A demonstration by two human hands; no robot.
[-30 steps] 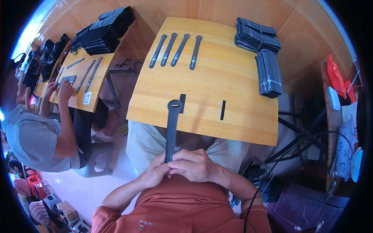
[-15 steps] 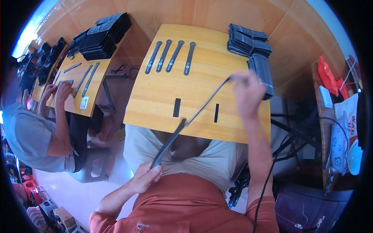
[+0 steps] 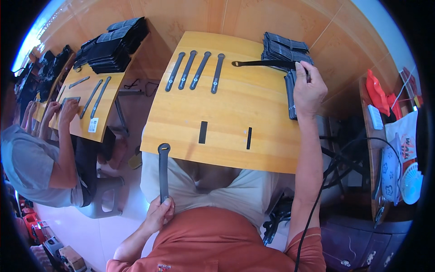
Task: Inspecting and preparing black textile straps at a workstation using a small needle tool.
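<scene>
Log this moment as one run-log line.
left hand: holds grey flat slotted strap | right hand: holds black flat slotted strap | yellow wooden table: four grey flat straps in row

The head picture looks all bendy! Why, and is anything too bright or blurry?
Head view overall: fisheye lens bends the edges of the wooden table and darkens the corners; head view, upper left: glare washes out detail; head view: left hand and right hand look fairly sharp.

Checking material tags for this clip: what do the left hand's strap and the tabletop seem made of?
Slotted strap in the left hand: perhaps rubbery plastic or coated webbing, dark grey, matte, smooth-looking; the view leaves it open. Tabletop: likely wood or wood-look laminate, slight sheen, judging by its grain-like streaks.
</scene>
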